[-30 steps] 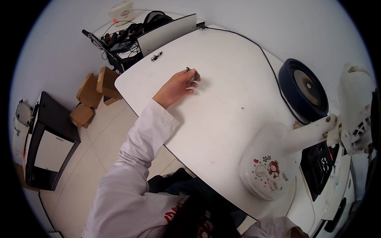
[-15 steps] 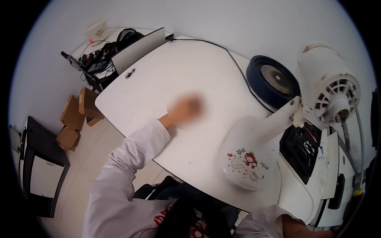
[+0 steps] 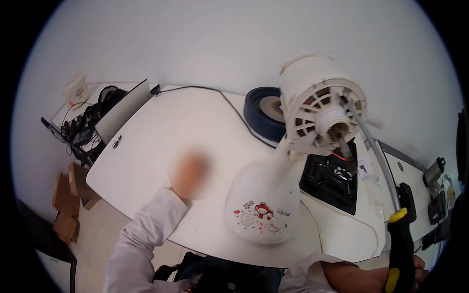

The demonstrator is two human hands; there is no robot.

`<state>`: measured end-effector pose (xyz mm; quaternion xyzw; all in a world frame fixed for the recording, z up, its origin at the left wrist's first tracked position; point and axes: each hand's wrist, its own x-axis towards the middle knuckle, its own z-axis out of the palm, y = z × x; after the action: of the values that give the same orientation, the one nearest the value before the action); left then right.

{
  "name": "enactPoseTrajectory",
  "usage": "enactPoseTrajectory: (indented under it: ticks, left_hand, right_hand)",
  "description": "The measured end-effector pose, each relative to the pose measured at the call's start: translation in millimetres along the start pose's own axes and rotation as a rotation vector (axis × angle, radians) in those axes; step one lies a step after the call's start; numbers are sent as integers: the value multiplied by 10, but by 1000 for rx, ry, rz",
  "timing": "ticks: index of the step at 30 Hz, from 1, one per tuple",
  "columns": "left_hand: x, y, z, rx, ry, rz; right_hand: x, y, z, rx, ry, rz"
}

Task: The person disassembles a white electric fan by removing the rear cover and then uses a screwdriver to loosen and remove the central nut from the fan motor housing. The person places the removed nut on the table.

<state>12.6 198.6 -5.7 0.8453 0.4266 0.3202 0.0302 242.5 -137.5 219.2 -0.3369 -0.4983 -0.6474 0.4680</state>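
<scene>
In my right hand (image 3: 419, 273) at the lower right is a long screwdriver (image 3: 400, 244) with a black and yellow handle. Its grey shaft runs up to the white motor housing (image 3: 317, 105) of an electric fan, and the tip appears against the slotted front. I cannot make out whether it touches. The housing has no blades or grille and sits atop a white fan base (image 3: 261, 205) with printed cartoon figures and knobs. Left of the base, my left hand (image 3: 190, 172) is over the white table, its fingers smeared and unreadable.
A dark blue round object with a tan centre (image 3: 268, 108) lies behind the fan. To the right is a black tool case (image 3: 330, 180). A black cable (image 3: 229, 105) crosses the table's back. Beyond a panel (image 3: 122, 112) are tangled cables; cardboard boxes (image 3: 67, 195) stand on the floor.
The view has swung right and up, so the table and fan appear farther left and lower. My right hand and the screwdriver's handle have come into view.
</scene>
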Motion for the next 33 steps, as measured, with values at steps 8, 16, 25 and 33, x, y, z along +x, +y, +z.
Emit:
enactPoseTrajectory:
  ticks: [8,16,25,33]
  left_hand:
    - [2,-21,5,-8,-28,-24]
    - [112,196,-203,-469,-40,-1]
    - [721,1630,-1387,-1353,183,186]
    - [671,1974,-1453,-1280,152,444]
  right_hand:
    - [48,-72,51,186,-76,69]
    - [45,-43,39,250,-77,100]
    - [-34,-193,306,-72,215,229]
    - [-36,-226,187,569,63,102]
